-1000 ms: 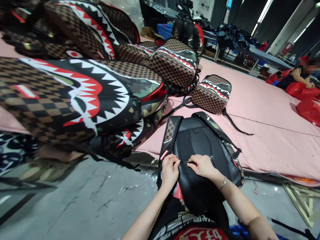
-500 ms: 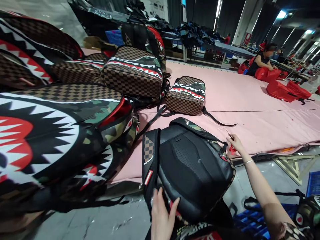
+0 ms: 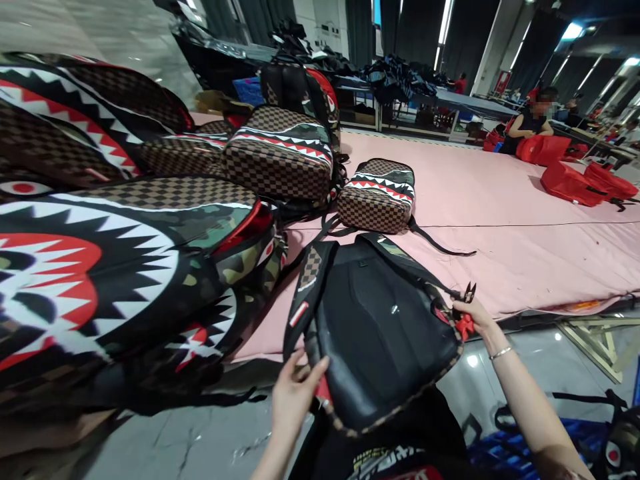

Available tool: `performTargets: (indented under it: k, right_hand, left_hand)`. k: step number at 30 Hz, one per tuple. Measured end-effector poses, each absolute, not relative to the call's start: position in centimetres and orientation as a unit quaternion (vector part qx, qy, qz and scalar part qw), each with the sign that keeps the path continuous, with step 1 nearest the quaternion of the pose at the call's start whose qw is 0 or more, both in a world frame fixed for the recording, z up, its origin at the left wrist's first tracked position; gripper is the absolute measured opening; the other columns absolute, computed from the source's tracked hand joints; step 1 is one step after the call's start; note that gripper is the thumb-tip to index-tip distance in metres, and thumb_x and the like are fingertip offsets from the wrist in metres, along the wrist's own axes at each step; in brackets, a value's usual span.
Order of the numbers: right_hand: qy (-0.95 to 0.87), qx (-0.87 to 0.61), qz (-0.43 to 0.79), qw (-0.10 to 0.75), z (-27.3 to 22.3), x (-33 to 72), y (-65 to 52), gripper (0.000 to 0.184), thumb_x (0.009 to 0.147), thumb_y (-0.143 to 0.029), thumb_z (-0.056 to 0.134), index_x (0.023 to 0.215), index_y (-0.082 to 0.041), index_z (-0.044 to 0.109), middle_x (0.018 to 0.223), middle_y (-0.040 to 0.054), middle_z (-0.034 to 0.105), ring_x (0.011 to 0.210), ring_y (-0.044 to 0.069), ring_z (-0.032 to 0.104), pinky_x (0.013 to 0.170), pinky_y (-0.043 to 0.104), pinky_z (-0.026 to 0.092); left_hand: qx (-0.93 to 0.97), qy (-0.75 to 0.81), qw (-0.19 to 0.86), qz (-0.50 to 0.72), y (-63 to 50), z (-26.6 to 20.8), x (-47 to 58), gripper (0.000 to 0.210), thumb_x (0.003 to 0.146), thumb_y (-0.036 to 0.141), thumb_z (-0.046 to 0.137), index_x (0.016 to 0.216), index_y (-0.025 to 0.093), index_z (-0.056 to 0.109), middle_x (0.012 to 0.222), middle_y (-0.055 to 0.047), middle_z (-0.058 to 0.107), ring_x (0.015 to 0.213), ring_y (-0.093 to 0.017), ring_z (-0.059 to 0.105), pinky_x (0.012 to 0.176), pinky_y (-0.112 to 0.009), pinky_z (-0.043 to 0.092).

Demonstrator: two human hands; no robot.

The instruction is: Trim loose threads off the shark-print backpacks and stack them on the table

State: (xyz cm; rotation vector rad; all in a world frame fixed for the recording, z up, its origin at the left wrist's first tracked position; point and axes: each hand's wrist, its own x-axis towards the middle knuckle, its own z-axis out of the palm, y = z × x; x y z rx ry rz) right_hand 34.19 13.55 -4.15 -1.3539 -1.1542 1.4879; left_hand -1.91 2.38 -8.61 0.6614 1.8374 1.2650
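Note:
A backpack [image 3: 380, 333] lies at the near table edge, its black padded back panel facing up and its shoulder straps toward the far side. My left hand [image 3: 295, 390] grips its lower left edge, thumb on top by a small red patch. At its right side, my right hand [image 3: 477, 316] holds thread snips [image 3: 469, 293], the dark blades pointing up and apart. A red ornament [image 3: 465, 327] hangs just below that hand; whether it belongs to the snips or the bag I cannot tell. Part of the right hand's grip is hidden.
Large shark-mouth backpacks [image 3: 150, 247] crowd the left. A small checkered backpack [image 3: 377, 195] lies beyond mine on the pink-covered table [image 3: 525, 247]. Far right, a person [image 3: 535, 127] handles red bags [image 3: 570, 181]. Blue crates [image 3: 575, 433] stand on the floor at lower right.
The backpack has tilted and turned slightly, its lower edge now showing. My left hand moved up and left along its edge. The snips in my right hand swung upright, beside the bag.

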Motion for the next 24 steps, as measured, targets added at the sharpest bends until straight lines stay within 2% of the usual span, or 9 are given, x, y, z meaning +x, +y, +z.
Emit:
performTargets:
  k: [3,6,7,10,12,16,19,22,24]
  right_hand:
    - [-0.473,-0.505,0.608,0.391,-3.1,30.1,9.9,0.04,0.048,-0.041,0.079,0.071,-0.016,0.057,0.056,-0.0045,0.049,0.049,0.008,0.043,0.047,0.02,0.035]
    - [-0.512,-0.448,0.634,0.367,-3.0,25.4,6.2,0.032,0.06,-0.042,0.071,0.07,-0.015,0.055,0.051,-0.0084,0.035,0.046,0.005,0.029,0.045,0.019,0.026]
    - [-0.524,-0.441,0.631,0.365,-3.1,24.0,5.2,0.03,0.062,-0.041,0.07,0.067,-0.016,0.054,0.051,-0.0085,0.033,0.047,0.005,0.028,0.046,0.02,0.025]
    - [-0.549,-0.442,0.605,0.37,-3.7,21.3,2.9,0.026,0.066,-0.037,0.068,0.06,-0.016,0.052,0.052,-0.0072,0.033,0.049,0.006,0.028,0.048,0.021,0.024]
    - [-0.552,-0.45,0.59,0.38,-4.1,20.5,2.0,0.023,0.069,-0.036,0.064,0.06,-0.017,0.055,0.052,-0.0062,0.034,0.049,0.007,0.029,0.048,0.022,0.026]
    - [-0.592,-0.459,0.541,0.383,-4.4,20.2,1.5,0.015,0.075,-0.034,0.058,0.073,-0.02,0.064,0.057,-0.0027,0.05,0.051,0.011,0.04,0.051,0.024,0.034]
    - [-0.689,-0.436,0.474,0.334,-3.9,20.3,1.7,0.015,0.081,-0.027,0.051,0.075,-0.021,0.063,0.065,0.0003,0.059,0.058,0.014,0.049,0.055,0.025,0.038]
    - [-0.762,-0.429,0.398,0.277,-3.1,20.3,2.0,0.015,0.08,-0.018,0.048,0.069,-0.019,0.058,0.064,0.0006,0.06,0.059,0.014,0.051,0.057,0.023,0.038]
    - [-0.782,-0.429,0.373,0.256,-2.7,20.3,2.1,0.013,0.079,-0.014,0.048,0.07,-0.018,0.058,0.066,0.0009,0.061,0.061,0.014,0.053,0.058,0.023,0.038]
  left_hand:
    - [0.346,0.77,0.298,0.446,4.9,-6.6,-4.4,0.053,0.062,0.042,0.067,0.108,0.016,0.059,0.087,-0.009,0.07,0.087,-0.027,0.065,0.08,-0.042,0.05]
    - [0.423,0.754,0.209,0.458,5.5,-4.4,-3.8,0.044,0.069,0.043,0.059,0.105,0.018,0.061,0.11,-0.012,0.063,0.103,-0.029,0.058,0.09,-0.046,0.044]
    - [0.44,0.725,0.239,0.473,5.2,-3.7,-2.9,0.044,0.07,0.044,0.058,0.105,0.018,0.061,0.111,-0.012,0.063,0.101,-0.028,0.059,0.09,-0.045,0.044]
    - [0.431,0.597,0.481,0.475,3.5,-2.2,0.7,0.051,0.072,0.046,0.059,0.113,0.016,0.056,0.098,-0.01,0.067,0.082,-0.023,0.065,0.081,-0.042,0.051]
    - [0.405,0.551,0.561,0.466,2.3,-1.8,2.6,0.052,0.071,0.043,0.061,0.116,0.016,0.054,0.097,-0.008,0.067,0.083,-0.021,0.065,0.083,-0.039,0.051]
    - [0.427,0.556,0.552,0.452,1.3,-2.2,3.9,0.046,0.065,0.037,0.069,0.108,0.021,0.062,0.1,-0.006,0.066,0.09,-0.02,0.062,0.086,-0.035,0.049]
    - [0.497,0.565,0.502,0.427,1.8,-2.6,3.7,0.035,0.064,0.037,0.068,0.096,0.024,0.069,0.104,-0.006,0.063,0.09,-0.021,0.06,0.08,-0.034,0.05]
    - [0.55,0.578,0.439,0.412,2.5,-2.7,3.9,0.018,0.066,0.037,0.065,0.077,0.024,0.072,0.087,-0.005,0.067,0.095,-0.023,0.057,0.084,-0.034,0.046]
    - [0.54,0.594,0.426,0.417,2.8,-2.7,4.2,0.017,0.067,0.037,0.063,0.07,0.022,0.07,0.077,-0.004,0.067,0.086,-0.021,0.059,0.081,-0.033,0.046]
